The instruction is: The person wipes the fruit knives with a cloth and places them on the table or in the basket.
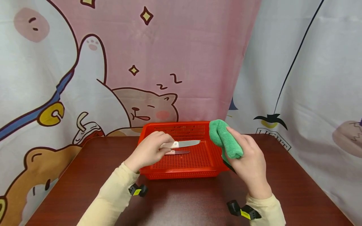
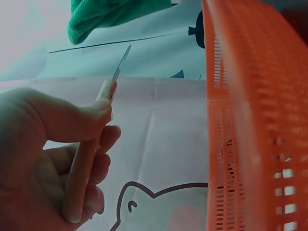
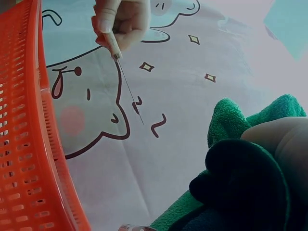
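My left hand grips a kitchen knife by its pale handle, fingers curled round it. The blade points to the right over the red basket; in the left wrist view the handle crosses the palm, thumb on top. Inside the basket lies a second, smaller knife with a pinkish handle, partly hidden by the left hand. My right hand holds a folded green cloth at the basket's right side. In the right wrist view the cloth bunches around the fingers.
The shallow basket with perforated walls stands on a dark brown wooden table, near its far edge. Behind the table hangs a printed curtain with cartoon animals. Each wrist wears a small black camera.
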Demonstrator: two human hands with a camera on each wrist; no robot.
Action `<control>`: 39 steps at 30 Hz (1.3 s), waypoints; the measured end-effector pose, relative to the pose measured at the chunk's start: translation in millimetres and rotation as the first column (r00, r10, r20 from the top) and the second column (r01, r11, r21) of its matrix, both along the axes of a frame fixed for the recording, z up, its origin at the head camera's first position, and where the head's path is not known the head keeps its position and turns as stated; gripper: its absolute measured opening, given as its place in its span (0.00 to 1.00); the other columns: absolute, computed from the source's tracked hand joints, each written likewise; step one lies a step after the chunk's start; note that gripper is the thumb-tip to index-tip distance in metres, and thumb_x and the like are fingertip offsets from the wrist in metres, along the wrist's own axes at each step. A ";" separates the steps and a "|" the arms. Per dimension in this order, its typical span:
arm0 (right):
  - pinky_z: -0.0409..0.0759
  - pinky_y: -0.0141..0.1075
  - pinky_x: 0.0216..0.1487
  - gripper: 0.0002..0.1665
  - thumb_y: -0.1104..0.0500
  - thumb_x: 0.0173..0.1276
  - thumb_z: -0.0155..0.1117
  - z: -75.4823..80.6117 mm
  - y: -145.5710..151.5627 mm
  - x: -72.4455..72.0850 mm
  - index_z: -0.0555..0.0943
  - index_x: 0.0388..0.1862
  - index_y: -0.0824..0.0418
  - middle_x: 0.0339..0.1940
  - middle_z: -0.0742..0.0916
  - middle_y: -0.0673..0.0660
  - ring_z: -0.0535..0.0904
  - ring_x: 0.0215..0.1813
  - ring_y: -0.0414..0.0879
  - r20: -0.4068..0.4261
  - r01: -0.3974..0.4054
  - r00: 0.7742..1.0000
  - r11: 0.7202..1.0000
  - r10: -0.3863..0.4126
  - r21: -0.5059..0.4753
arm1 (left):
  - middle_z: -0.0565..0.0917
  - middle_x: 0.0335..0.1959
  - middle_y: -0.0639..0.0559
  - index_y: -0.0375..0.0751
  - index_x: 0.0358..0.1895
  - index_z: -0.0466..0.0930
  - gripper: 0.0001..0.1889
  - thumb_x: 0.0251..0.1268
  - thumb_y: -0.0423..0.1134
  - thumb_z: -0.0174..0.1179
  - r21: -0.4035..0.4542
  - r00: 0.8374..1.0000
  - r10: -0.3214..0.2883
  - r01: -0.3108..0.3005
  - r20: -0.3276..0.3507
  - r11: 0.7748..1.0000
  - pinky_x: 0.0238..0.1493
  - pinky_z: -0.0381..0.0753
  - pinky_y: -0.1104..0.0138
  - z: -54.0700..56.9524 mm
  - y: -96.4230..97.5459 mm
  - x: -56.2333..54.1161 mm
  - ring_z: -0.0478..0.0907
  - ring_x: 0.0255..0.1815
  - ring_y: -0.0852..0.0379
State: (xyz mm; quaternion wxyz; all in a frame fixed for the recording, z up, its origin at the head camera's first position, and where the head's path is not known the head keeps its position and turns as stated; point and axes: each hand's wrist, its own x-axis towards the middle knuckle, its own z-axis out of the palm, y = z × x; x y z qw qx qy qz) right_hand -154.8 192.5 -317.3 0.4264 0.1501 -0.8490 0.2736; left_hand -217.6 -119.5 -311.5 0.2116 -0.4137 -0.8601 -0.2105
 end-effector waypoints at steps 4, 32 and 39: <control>0.77 0.52 0.39 0.41 0.69 0.46 0.76 -2.5 2.2 -2.6 0.80 0.64 0.52 0.44 0.82 0.62 0.79 0.45 0.55 0.017 0.011 1.000 1.000 -0.011 -0.001 | 0.82 0.37 0.54 0.43 0.41 0.80 0.12 0.56 0.29 0.71 -0.046 0.998 -0.018 0.021 0.054 0.999 0.46 0.77 0.60 9.6 4.9 -14.4 0.77 0.39 0.54; 0.77 0.52 0.39 0.43 0.69 0.46 0.77 -3.0 5.4 -3.4 0.79 0.65 0.50 0.45 0.82 0.61 0.78 0.45 0.55 0.041 0.025 0.999 1.000 -0.025 -0.005 | 0.84 0.39 0.56 0.45 0.42 0.85 0.07 0.64 0.31 0.66 -0.140 0.914 0.032 0.027 0.403 0.990 0.49 0.79 0.58 -9.8 14.5 -116.0 0.80 0.42 0.56; 0.77 0.51 0.39 0.43 0.69 0.46 0.77 -1.3 4.4 -1.8 0.79 0.65 0.50 0.44 0.82 0.61 0.78 0.45 0.55 0.040 0.027 0.999 1.000 -0.026 -0.004 | 0.84 0.38 0.57 0.47 0.40 0.85 0.07 0.63 0.31 0.66 -0.225 0.926 0.102 -0.019 0.363 0.974 0.49 0.79 0.58 -24.5 23.1 -122.8 0.80 0.41 0.57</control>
